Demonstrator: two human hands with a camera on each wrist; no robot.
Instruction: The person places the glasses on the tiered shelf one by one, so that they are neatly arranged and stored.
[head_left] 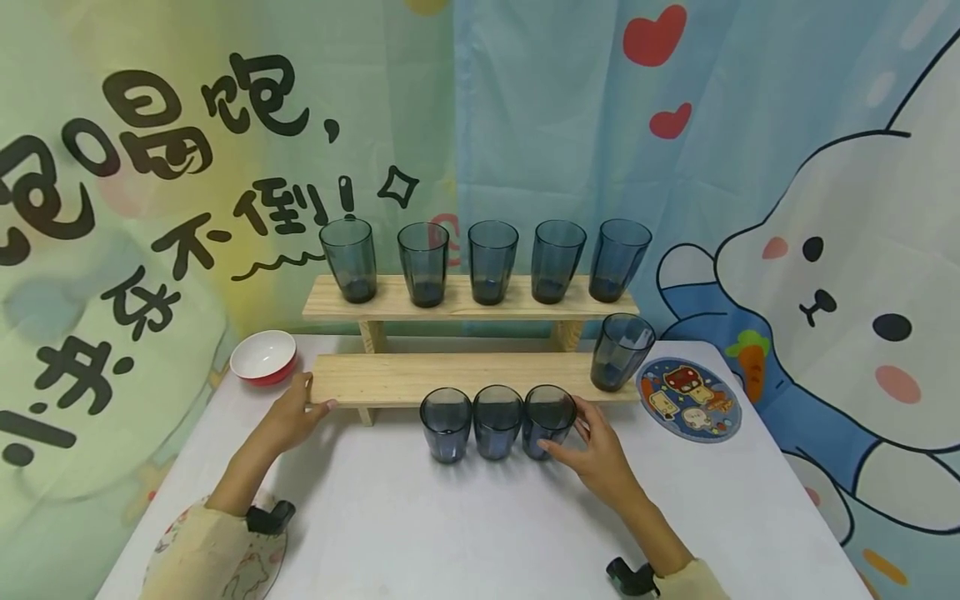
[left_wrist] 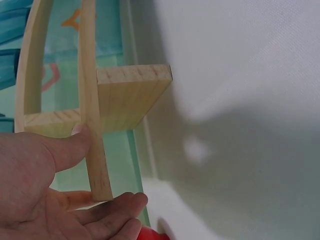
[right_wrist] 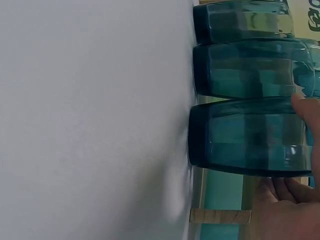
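Pale sleeves (head_left: pixel 197 552) are showing at the bottom edge, the left one partly covering a mat (head_left: pixel 258 565). The left hand (head_left: pixel 288 421) is pinching the lower shelf's (head_left: pixel 450 379) left end in a narrow grip. The right hand (head_left: pixel 602 454) is gripping the end glass (head_left: pixel 546 429), which is standing on the white surface (head_left: pixel 420 533) beside two others (head_left: pixel 471 433). Another glass (head_left: pixel 613 362) is standing on that shelf's right end; five more (head_left: pixel 491 267) are lining the upper shelf (head_left: pixel 457 312).
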